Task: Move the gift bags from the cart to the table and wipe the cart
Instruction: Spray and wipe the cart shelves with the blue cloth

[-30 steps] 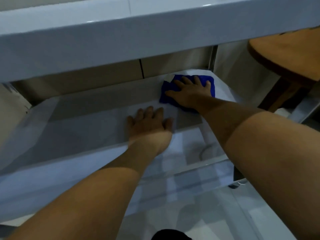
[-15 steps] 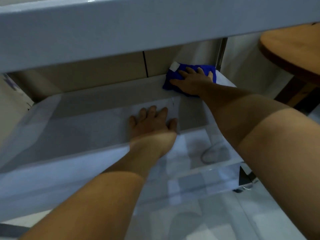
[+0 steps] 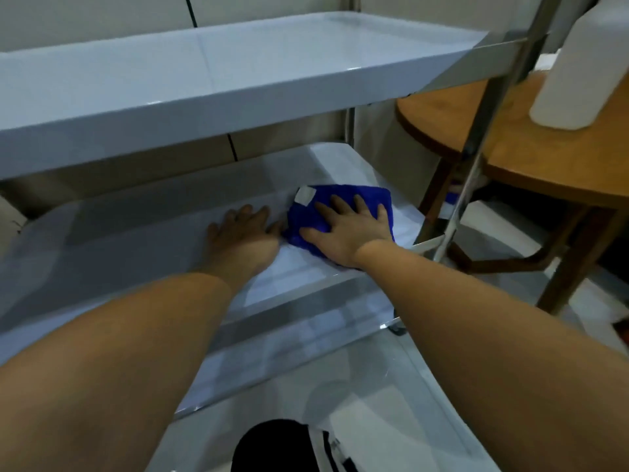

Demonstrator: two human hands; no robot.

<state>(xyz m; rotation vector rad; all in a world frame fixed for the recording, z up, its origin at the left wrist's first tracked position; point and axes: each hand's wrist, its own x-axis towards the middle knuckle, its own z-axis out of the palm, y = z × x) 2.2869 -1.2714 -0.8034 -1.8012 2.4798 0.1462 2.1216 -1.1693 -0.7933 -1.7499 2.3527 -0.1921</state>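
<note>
Cart [image 3: 238, 93] shelf: right hand [image 3: 347, 229] flat, fingers spread, hiding much of blue cloth [image 3: 340, 199]; left hand [image 3: 243, 238] flat.

Around me: beige panelled wall [image 3: 102, 15] at the far side, with a dark vertical seam. Glossy pale tiled floor [image 3: 401, 403] near me, reflecting light. Round wooden side table [image 3: 544, 158] to my right, on dark wooden legs. White plastic bottle [image 3: 578, 63] standing upright on it.
</note>
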